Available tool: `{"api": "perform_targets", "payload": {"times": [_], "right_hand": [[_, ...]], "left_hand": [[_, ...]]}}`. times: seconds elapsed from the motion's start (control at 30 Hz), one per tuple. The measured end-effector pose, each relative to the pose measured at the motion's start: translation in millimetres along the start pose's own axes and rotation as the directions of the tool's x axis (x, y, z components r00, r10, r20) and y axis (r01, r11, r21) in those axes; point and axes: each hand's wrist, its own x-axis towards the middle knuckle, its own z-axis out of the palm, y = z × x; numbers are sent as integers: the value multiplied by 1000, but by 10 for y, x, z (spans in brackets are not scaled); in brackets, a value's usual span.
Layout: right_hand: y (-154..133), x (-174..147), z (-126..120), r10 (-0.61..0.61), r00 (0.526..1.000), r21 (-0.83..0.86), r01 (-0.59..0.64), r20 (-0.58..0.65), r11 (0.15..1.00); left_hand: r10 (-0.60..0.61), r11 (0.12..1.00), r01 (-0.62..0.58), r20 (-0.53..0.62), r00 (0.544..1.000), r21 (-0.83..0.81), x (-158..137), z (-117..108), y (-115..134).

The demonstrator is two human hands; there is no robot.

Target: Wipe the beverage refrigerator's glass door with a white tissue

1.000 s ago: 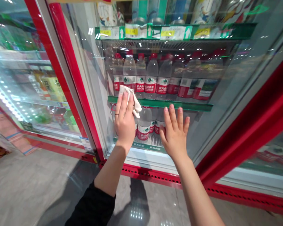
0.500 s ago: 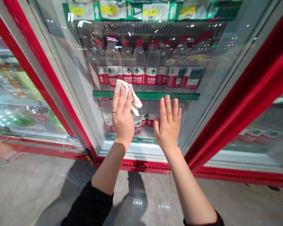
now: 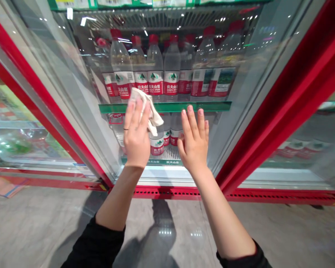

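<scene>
A crumpled white cloth (image 3: 154,118) lies under the fingers of my left hand (image 3: 136,143), which presses it against the glass door (image 3: 244,70) of a drinks fridge. The thumb of that hand is hidden behind the cloth. To the right, my right hand (image 3: 195,143) is open and bare, its fingers stretched upward, at the glass; full contact is hard to confirm. Behind the pane, water bottles (image 3: 155,82) with red caps and red-and-white labels stand in a row. A green shelf strip (image 3: 167,107) runs just above my right fingertips.
Red door frames (image 3: 279,96) slant on both sides of the glass. A second fridge section (image 3: 19,123) with drinks is at the left, another (image 3: 298,156) at the right. Below runs a red perforated base strip (image 3: 170,192) above the grey tiled floor (image 3: 281,238). Ceiling lights reflect in the glass.
My left hand and the cloth have shifted slightly left in view; my right hand has moved a little up and left. The camera view has shifted too, with the bottles appearing higher and larger.
</scene>
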Motion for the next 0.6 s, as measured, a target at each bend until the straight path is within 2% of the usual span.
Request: {"api": "perform_targets", "payload": {"times": [0.1, 0.2, 0.3, 0.37, 0.43, 0.53, 0.6], "right_hand": [[-27, 8, 14, 6, 1000, 25, -5, -26, 1000], [6, -11, 28, -17, 996, 91, 24, -84, 996], [90, -51, 7, -52, 989, 140, 72, -140, 987], [146, -73, -27, -52, 988, 131, 71, -143, 989], [181, -82, -61, -37, 991, 99, 51, -129, 994], [186, -75, -74, -29, 993, 60, 36, -112, 998], [170, -64, -47, -27, 994, 52, 32, -110, 998]], "left_hand": [[-112, 994, 112, -102, 988, -9, 179, 134, 101], [-117, 993, 117, -24, 993, 12, 207, 258, 335], [15, 997, -22, 97, 995, 75, 72, 217, 423], [122, 984, -138, 140, 983, 110, -48, 105, 349], [164, 972, -187, 156, 974, 144, -126, -6, 237], [74, 982, -88, 89, 993, 167, -97, -18, 201], [-32, 988, 31, 8, 999, 150, -18, 104, 324]]}}
